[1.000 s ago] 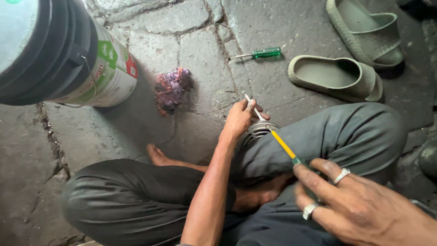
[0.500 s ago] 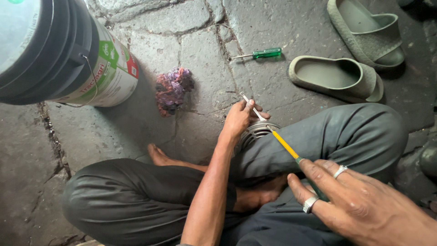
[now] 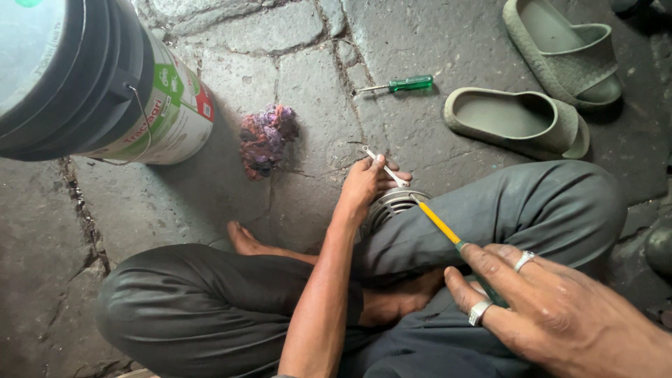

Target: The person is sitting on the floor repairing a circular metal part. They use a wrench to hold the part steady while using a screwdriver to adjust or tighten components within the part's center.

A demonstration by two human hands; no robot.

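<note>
Fingers of the left hand (image 3: 367,183) clasp a ribbed metal part (image 3: 392,206), probably with a wrench (image 3: 383,166); the right hand (image 3: 553,315) grips a screwdriver (image 3: 439,222).

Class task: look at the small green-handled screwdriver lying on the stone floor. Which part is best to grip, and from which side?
Probably the green handle of the screwdriver, taken from above. It lies flat on the floor, handle to the right, thicker than the thin shaft, with bare stone around it.
</note>
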